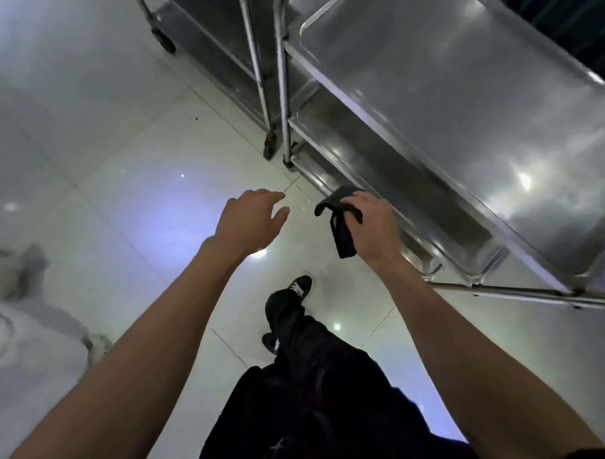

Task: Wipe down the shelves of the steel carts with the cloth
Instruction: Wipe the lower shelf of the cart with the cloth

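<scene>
A steel cart (460,86) with several stacked shelves fills the right and upper right. My right hand (373,223) grips a dark cloth (342,224) just in front of the cart's lower shelves (413,191); a strip of the cloth hangs down below my fingers. My left hand (249,221) hovers over the floor to the left of the cloth, fingers relaxed and holding nothing. A second steel cart (219,36) stands behind, at the top centre.
The glossy white tiled floor (139,200) spreads to the left. The carts' castor wheels (270,146) rest on it. My dark trousers and shoes (296,291) are below centre. Another person in light clothing (23,335) stands at the left edge.
</scene>
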